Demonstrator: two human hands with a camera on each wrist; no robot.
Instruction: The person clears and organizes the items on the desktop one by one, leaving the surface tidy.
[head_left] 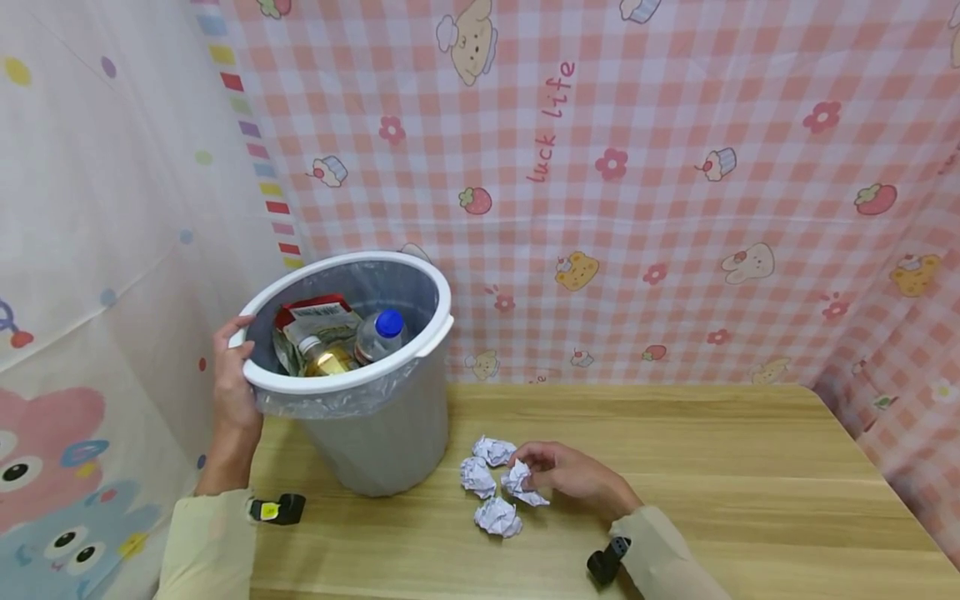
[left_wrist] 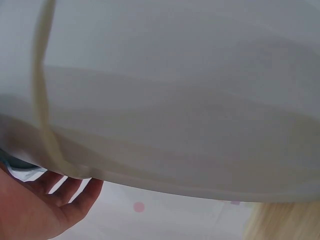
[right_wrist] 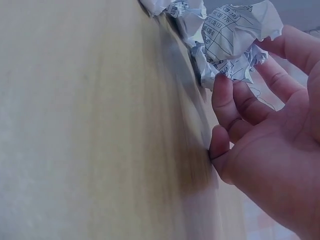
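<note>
A grey trash can (head_left: 390,442) with a white rim and a clear plastic liner stands on the left of the table. My left hand (head_left: 236,387) grips its rim on the left, thumb over the edge; the left wrist view has the can's pale wall (left_wrist: 175,115) across most of it. With my right hand (head_left: 577,479) I pinch a crumpled paper ball (head_left: 522,488), printed with lines and text in the right wrist view. Three more paper balls (head_left: 498,517) lie beside it, between the can and my right hand.
Inside the can are a blue-capped bottle (head_left: 381,333), a white-capped bottle (head_left: 327,360) with yellow contents, and a red and green packet (head_left: 318,312). The wooden table (head_left: 712,450) extends right. A pink checked cloth (head_left: 660,208) hangs behind, a white one (head_left: 150,208) at left.
</note>
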